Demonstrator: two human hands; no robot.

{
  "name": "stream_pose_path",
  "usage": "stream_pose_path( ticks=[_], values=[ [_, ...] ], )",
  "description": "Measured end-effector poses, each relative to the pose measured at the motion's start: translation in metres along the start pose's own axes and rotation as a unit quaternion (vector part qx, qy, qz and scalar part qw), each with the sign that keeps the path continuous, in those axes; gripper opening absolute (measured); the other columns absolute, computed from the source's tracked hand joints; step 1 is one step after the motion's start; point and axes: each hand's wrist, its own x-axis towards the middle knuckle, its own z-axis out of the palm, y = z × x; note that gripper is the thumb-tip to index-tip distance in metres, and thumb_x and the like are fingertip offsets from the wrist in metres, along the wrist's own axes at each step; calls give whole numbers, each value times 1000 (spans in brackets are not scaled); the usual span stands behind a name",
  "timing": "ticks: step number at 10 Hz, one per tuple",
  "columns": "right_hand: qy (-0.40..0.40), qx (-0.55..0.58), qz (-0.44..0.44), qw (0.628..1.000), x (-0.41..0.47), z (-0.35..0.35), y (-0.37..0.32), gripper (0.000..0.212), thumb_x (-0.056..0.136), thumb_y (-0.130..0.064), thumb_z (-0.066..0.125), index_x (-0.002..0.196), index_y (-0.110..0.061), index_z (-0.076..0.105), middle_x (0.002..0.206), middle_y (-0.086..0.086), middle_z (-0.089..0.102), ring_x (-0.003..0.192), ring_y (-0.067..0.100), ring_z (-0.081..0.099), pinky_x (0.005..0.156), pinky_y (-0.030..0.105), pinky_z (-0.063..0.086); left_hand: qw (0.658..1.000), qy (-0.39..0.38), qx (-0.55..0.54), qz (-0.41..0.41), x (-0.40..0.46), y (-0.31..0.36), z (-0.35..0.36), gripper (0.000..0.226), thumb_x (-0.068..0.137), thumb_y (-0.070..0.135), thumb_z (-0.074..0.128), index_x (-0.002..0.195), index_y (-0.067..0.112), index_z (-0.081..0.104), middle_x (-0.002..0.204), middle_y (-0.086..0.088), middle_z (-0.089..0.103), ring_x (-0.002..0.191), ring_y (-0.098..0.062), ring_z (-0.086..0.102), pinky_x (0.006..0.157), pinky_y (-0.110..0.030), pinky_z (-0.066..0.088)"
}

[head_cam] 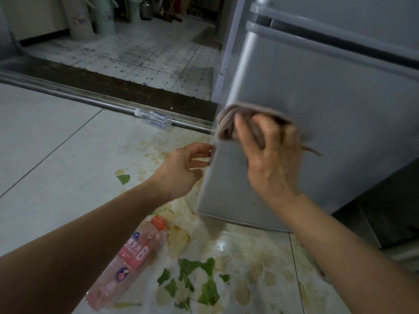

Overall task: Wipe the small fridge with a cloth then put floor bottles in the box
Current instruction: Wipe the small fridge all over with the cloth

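A small grey fridge [328, 123] stands at the right with its lower door swung towards me. My right hand [269, 159] grips a brown-grey cloth [229, 123] and presses it against the door's front. My left hand [183, 168] holds the door's left edge with curled fingertips. On the tiled floor lies a pink-labelled plastic bottle [127, 261] with an orange cap, under my left forearm. A clear plastic bottle [153, 118] lies farther back against the metal door track.
Green leaf scraps [199, 282] and yellowish stains cover the floor below the fridge door. A metal sliding-door track [68, 92] crosses the floor; beyond it is a spotted tiled room with tall containers [81, 19]. No box is in view.
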Motion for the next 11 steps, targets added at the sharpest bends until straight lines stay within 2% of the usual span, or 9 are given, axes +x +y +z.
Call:
stream_pose_path(
  ticks=[1, 2, 4, 6, 7, 8, 9, 10, 11],
  values=[
    [-96, -48, -145, 984, -28, 5, -21, 47, 87, -14, 40, 128, -27, 60, 123, 1, 32, 87, 28, 35, 64, 35, 46, 1000, 20, 7, -8, -2, 1, -2, 50, 86, -4, 55, 126, 24, 49, 121, 8, 58, 103, -7, 61, 70, -10, 50],
    [-146, -56, -180, 971, -28, 1, -27, 49, 78, -14, 45, 123, -24, 63, 124, 0, 29, 89, 25, 34, 63, 34, 47, 998, 47, 12, -29, -7, -1, -7, 63, 86, 1, 58, 139, 26, 36, 130, 8, 48, 105, -7, 55, 73, -13, 47],
    [-45, -46, -71, 995, 69, -31, 5, 39, 87, -15, 49, 124, -18, 58, 140, 0, 29, 106, 32, 31, 79, 43, 37, 997, 66, 38, -30, -16, -10, -22, 60, 86, 4, 60, 137, 28, 39, 134, 8, 48, 113, -8, 52, 84, -22, 47],
    [-8, -107, -113, 988, 80, -23, 1, 25, 91, -11, 50, 111, -7, 65, 125, 8, 62, 118, 32, 28, 102, 46, 21, 995, 77, 48, -49, -13, -27, -24, 57, 87, 6, 59, 134, 32, 41, 136, 9, 44, 110, -7, 52, 69, -18, 49],
    [-70, -128, -170, 975, 60, 2, -8, 28, 86, -17, 53, 109, -10, 68, 112, 8, 67, 116, 29, 47, 104, 43, 35, 994, 78, 59, -56, -11, -36, -19, 56, 87, 6, 59, 132, 33, 42, 135, 8, 44, 107, -6, 52, 66, -16, 48],
    [-39, -19, -183, 982, 36, 10, -33, 35, 81, -14, 45, 104, 0, 67, 97, 15, 68, 99, 32, 63, 105, 39, 35, 993, 80, 66, -60, -10, -42, -17, 55, 87, 6, 59, 132, 33, 43, 135, 7, 45, 107, -6, 53, 66, -20, 53],
    [-212, 12, -205, 955, -6, 55, -41, 37, 88, -9, 35, 94, -2, 71, 100, 18, 68, 107, 35, 62, 112, 44, 29, 992, 84, 76, -61, -10, -44, -17, 55, 86, 6, 60, 133, 30, 43, 135, 7, 46, 106, -6, 53, 71, -23, 53],
    [-364, 12, -191, 911, -41, 59, -58, 70, 95, -24, -6, 134, 4, 45, 149, 13, 37, 142, 30, 21, 118, 36, -8, 991, 88, 85, -57, -12, -44, -20, 55, 86, 5, 59, 133, 30, 43, 135, 6, 46, 105, -6, 53, 73, -24, 52],
    [-422, -143, -332, 832, -91, 69, -56, 55, 96, -14, 4, 138, 22, 0, 158, 19, -3, 139, 45, -11, 106, 58, -25, 990, 90, 95, -57, -17, -40, -21, 55, 87, 4, 58, 132, 30, 43, 135, 6, 46, 107, -8, 54, 73, -30, 56]
  ],
)
